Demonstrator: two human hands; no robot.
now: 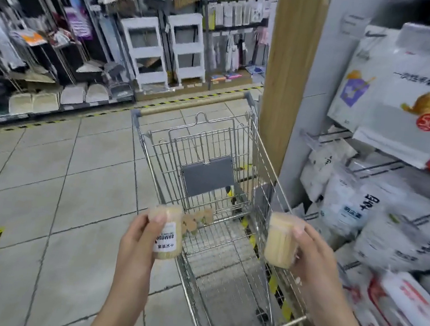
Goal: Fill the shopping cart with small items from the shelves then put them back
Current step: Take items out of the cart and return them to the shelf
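Observation:
A wire shopping cart (261,152) with a wooden handle stands in front of me beside the right-hand shelf. My left hand (141,238) grips a clear tub of bamboo toothpicks (168,236) with a white label, just left of the cart's rim. My right hand (308,254) grips a second toothpick tub (280,242) above the cart's right side. A few small beige items (197,219) lie on the cart's wire floor between the two tubs.
Shelves on the right (371,169) hold white plastic bags and rolled packs close to my right arm. A wooden pillar (286,71) stands behind the cart. Brooms, dustpans and white racks (165,52) line the far aisle. Tiled floor spreads to the left.

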